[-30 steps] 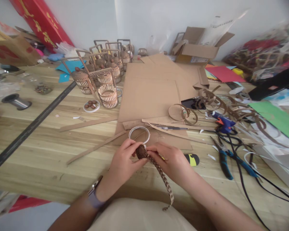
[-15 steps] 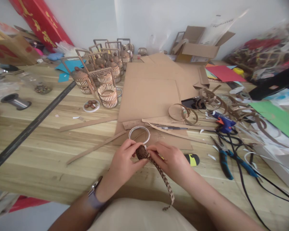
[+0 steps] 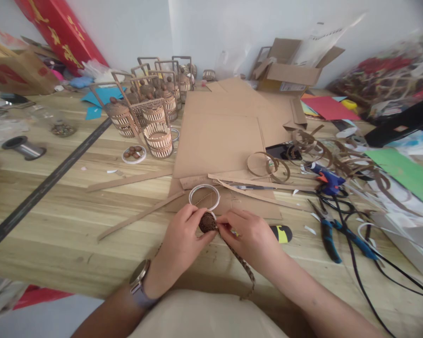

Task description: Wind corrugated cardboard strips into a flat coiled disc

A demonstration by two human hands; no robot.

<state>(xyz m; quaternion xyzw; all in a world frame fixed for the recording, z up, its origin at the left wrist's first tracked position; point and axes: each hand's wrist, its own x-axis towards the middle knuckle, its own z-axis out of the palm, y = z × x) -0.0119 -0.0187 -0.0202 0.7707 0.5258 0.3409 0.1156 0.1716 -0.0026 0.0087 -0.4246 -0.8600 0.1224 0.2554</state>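
Between the thumb and fingers of my left hand sits a small, dark brown, round woven piece. My right hand pinches a patterned braided strip where it meets the piece's right edge. The strip's free end hangs down toward my lap, and part of it is hidden by my right hand. Just beyond my fingertips lies a white ring, like a roll of tape. A black and yellow tool handle shows beside my right hand.
Cardboard sheets cover the table's middle. Small lidded baskets with tall handles stand at back left, near a dish of brown beads. On the right are a glue gun, pliers, cables and curled brown strips.
The braided strip has turned and hangs more edge-on. My left wrist has rolled slightly, showing more of the watch face. Both hands keep their hold in nearly the same place.
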